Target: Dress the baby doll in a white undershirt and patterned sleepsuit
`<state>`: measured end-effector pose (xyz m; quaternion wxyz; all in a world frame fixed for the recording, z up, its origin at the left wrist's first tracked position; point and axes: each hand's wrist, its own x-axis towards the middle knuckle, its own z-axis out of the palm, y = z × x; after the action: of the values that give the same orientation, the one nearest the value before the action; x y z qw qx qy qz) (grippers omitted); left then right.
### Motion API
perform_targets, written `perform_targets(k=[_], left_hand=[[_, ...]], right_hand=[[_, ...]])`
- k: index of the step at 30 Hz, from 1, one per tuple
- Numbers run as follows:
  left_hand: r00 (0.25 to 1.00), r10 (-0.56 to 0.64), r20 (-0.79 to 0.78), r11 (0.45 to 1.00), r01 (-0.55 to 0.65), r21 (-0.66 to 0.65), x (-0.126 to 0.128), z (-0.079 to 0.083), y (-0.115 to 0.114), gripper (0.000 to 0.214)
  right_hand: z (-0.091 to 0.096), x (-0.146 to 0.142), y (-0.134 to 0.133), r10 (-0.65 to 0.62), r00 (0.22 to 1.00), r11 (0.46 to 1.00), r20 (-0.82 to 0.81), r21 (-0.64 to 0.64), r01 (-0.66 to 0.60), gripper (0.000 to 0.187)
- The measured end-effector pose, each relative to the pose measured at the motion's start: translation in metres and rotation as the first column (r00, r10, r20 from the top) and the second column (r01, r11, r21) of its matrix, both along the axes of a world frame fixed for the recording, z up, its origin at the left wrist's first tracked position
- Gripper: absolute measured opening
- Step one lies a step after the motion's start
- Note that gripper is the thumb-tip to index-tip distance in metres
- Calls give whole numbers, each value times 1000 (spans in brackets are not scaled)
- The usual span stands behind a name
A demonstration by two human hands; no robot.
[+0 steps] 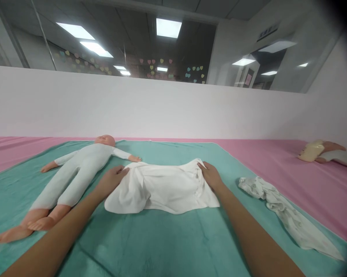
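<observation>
A white baby garment lies spread on the teal mat in front of me. My left hand rests on its left edge, fingers curled over the cloth. My right hand presses on its right edge, fingers bent onto the fabric. A baby doll in a pale one-piece suit lies on its back to the left, one arm reaching toward the garment.
A crumpled white cloth lies on the mat's right side. The mat sits on a pink sheet. Another doll lies at the far right by the white wall.
</observation>
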<state>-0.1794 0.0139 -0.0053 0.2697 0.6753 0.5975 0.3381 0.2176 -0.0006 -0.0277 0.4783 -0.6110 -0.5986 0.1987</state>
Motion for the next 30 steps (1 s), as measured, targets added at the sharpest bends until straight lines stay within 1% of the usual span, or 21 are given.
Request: perform_targets(k=[2, 3, 6, 8, 10, 12, 14, 16, 18, 19, 20, 21, 22, 23, 24, 25, 26, 27, 28, 29, 30], left_hand=[[953, 92, -288, 994, -73, 75, 5, -9, 0, 41], [918, 117, -378, 991, -85, 100, 7, -11, -1, 41], [857, 143, -494, 986, -81, 145, 13, -12, -7, 41], [834, 153, -531, 982, -66, 179, 17, -10, -10, 40], [809, 135, -571, 985, -47, 167, 20, -9, -12, 40], [796, 100, -597, 993, -45, 106, 20, -11, -10, 40], [810, 54, -584, 998, -58, 12, 16, -12, -7, 41], [857, -25, -515, 997, -19, -81, 8, -11, -3, 39], [910, -135, -391, 982, 70, -176, -2, -7, -1, 38], [935, -188, -301, 968, 124, -219, -7, -5, -1, 38], [954, -227, -193, 951, 175, -254, -10, -2, -1, 38], [967, -242, -83, 938, 212, -273, -14, 0, -2, 38], [974, -228, 8, 938, 222, -268, -16, 2, -2, 39], [980, -187, 61, 952, 197, -233, -17, 3, -2, 40], [991, -123, 60, 976, 131, -175, -17, 3, -2, 41], [999, -36, 5, 994, 37, -99, -15, 2, -1, 42], [994, 63, -88, 998, -64, -9, -14, 0, -1, 43], [969, 152, -193, 987, -139, 81, -11, -2, 0, 42], [932, 218, -290, 971, -178, 161, -8, -5, 1, 40], [894, 256, -367, 958, -184, 220, -5, -8, 1, 38], [864, 274, -423, 950, -173, 260, -2, -11, 1, 36]], right_hand=[[-6, -4, 3, -149, 971, 989, 188, 4, 151, 32], [-8, -5, 4, -205, 950, 978, 235, 2, 210, 31], [-10, -3, 6, -299, 911, 946, 284, -41, 323, 33], [-10, 0, 7, -268, 902, 939, 340, -118, 323, 37], [-10, 5, 9, -153, 912, 939, 379, -231, 254, 41], [-8, 11, 9, -18, 929, 921, 370, -355, 159, 45], [-5, 18, 5, 85, 941, 887, 326, -455, 77, 50], [2, 23, -2, 185, 954, 842, 237, -538, -29, 53], [10, 24, -11, 303, 951, 782, 70, -588, -205, 51], [14, 23, -14, 356, 934, 752, -35, -583, -308, 50], [16, 21, -17, 390, 912, 739, -124, -550, -390, 49], [18, 20, -18, 401, 898, 750, -179, -499, -434, 49], [19, 18, -18, 386, 903, 788, -188, -441, -429, 48], [19, 16, -17, 339, 930, 848, -145, -381, -368, 47], [18, 15, -15, 249, 967, 913, -59, -318, -255, 44], [16, 14, -12, 122, 991, 963, 47, -249, -107, 41], [13, 12, -8, -15, 989, 984, 148, -172, 41, 38], [11, 11, -6, -144, 963, 981, 228, -93, 169, 36], [8, 9, -3, -250, 927, 964, 281, -23, 267, 34], [5, 7, -1, -321, 894, 944, 312, 30, 328, 33], [3, 5, 1, -360, 873, 931, 328, 63, 360, 32]])
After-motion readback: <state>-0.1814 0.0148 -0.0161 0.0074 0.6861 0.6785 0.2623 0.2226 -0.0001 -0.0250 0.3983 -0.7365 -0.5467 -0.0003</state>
